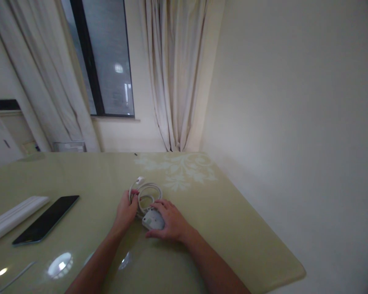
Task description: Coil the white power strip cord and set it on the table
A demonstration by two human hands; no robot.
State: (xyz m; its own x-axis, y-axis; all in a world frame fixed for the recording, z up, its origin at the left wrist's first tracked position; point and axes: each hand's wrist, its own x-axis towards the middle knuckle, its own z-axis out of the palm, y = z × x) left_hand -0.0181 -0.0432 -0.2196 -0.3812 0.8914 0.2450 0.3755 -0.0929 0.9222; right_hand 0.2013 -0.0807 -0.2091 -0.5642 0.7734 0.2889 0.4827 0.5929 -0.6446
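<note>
A white power adapter (152, 220) with a coiled white cable (147, 192) lies on the pale green glossy table (227, 228). My right hand (170, 222) rests over the adapter block, fingers curled round it. My left hand (126, 210) grips the left side of the cable coil, thumb and fingers closed on the loops. A white plug end (140, 179) sticks out at the far side of the coil.
A black phone (46, 219) lies face up at the left, beside a long white object (14, 217). Curtains (171, 73) and a dark window (104, 57) stand behind the table. A cream wall (294, 122) runs along the table's right edge.
</note>
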